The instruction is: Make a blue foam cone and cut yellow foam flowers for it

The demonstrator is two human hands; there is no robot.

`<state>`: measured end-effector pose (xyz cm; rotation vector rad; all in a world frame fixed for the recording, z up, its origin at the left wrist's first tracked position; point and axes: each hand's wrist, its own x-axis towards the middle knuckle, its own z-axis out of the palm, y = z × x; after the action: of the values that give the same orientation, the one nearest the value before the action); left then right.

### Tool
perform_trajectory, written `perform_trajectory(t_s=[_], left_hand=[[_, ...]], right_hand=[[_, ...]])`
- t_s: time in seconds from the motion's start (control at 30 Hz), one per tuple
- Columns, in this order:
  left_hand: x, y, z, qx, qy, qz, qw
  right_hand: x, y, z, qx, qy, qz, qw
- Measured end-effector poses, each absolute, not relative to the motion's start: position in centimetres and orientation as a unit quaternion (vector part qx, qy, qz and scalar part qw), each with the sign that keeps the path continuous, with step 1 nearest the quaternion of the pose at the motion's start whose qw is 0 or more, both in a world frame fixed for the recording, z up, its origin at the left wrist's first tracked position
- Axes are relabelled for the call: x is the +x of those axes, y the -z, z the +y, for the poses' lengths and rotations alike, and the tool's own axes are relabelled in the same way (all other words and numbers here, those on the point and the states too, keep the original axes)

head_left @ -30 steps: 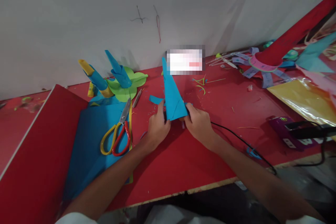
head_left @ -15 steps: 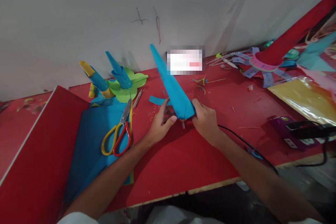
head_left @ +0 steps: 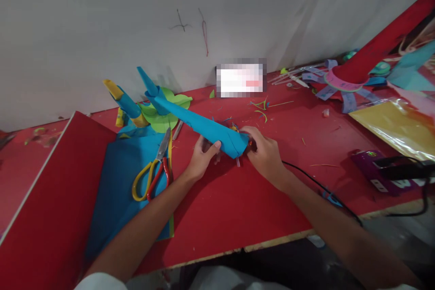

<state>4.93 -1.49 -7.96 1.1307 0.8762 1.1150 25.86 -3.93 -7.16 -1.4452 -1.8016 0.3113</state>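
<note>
A long blue paper cone (head_left: 210, 130) lies slantwise between my hands, its narrow tip toward the upper left and its wide end at the right. My left hand (head_left: 203, 156) grips its underside near the middle, thumb on the near face. The fingers of my right hand (head_left: 267, 152) are closed on the rim of the wide end. Scissors (head_left: 158, 167) with one yellow and one red handle rest on blue paper sheets (head_left: 117, 181) left of my left hand. Behind them stands a blue rolled-paper piece on green leaf-shaped paper (head_left: 178, 101).
A blue-and-yellow paper roll (head_left: 125, 102) stands at the back left, near a red board (head_left: 57, 181). A blurred-out rectangle (head_left: 241, 80) is by the wall. On the right are a large red cone (head_left: 384, 41), a yellow packet (head_left: 394, 131) and a purple box (head_left: 365, 167) with a cable.
The blue cone has swung down to the left, from steeply raised to lying flatter. My left hand has shifted slightly left and now holds it with the thumb on top.
</note>
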Motion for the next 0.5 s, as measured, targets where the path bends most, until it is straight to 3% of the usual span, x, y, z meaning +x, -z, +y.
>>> perform_trajectory(t_s=[0.2, 0.3, 0.5], left_hand=[[5.1, 7.8, -1.3, 0.456, -0.523, 0.414, 0.589], [5.2, 8.0, -1.3, 0.479, -0.508, 0.405, 0.590], [5.2, 8.2, -1.4, 0.495, -0.487, 0.387, 0.606]], right_hand=[[25.8, 5.8, -3.8, -0.506, -0.349, -0.612, 0.498], [25.6, 5.9, -3.7, -0.467, -0.424, -0.588, 0.507], [25.5, 6.5, -3.8, -0.476, -0.386, -0.626, 0.482]])
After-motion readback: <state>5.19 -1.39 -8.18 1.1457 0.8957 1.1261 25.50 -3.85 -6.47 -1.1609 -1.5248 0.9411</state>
